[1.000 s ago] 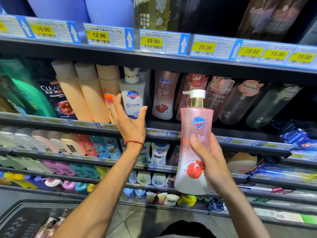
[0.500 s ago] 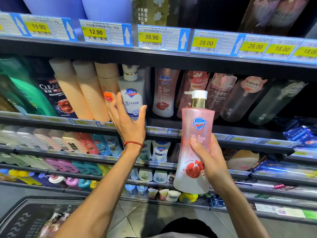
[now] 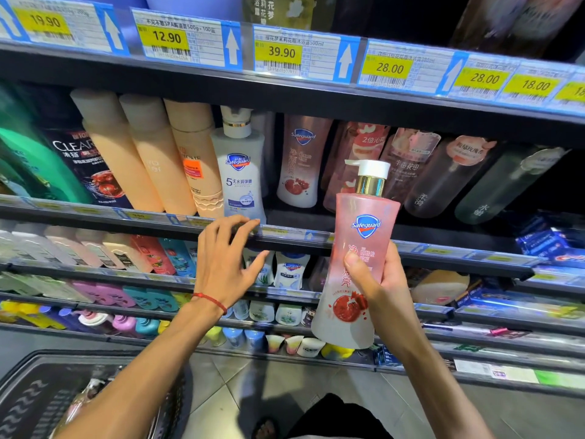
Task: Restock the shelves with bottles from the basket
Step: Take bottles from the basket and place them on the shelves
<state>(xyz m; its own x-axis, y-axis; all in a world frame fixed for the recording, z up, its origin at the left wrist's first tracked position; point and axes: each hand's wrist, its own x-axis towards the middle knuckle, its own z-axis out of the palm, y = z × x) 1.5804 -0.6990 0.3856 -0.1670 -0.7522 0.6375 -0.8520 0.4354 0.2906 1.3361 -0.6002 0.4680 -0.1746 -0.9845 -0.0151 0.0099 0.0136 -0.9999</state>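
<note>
My right hand [image 3: 378, 282] grips a pink Safeguard pump bottle [image 3: 361, 248] with a pomegranate picture, upright, in front of the shelf edge [image 3: 294, 237]. On that shelf, a matching pink Safeguard bottle [image 3: 299, 163] leans back beside a white Safeguard pump bottle [image 3: 242, 172]. My left hand [image 3: 226, 261] hovers just below the white bottle, fingers loosely bent near the shelf edge, holding nothing. The dark basket [image 3: 28, 397] lies at the bottom left with a pink bottle [image 3: 79, 403] in it.
Peach bottles [image 3: 139, 160] and a dark Clear bottle [image 3: 85, 166] stand left of the white one. Clear pinkish bottles [image 3: 411, 169] lean to the right. Price tags [image 3: 278, 53] line the shelf above. Lower shelves hold several small tubes and bottles.
My left hand has let go of the white Safeguard bottle and dropped to the shelf edge. The pink bottle in my right hand has stayed nearly where it was.
</note>
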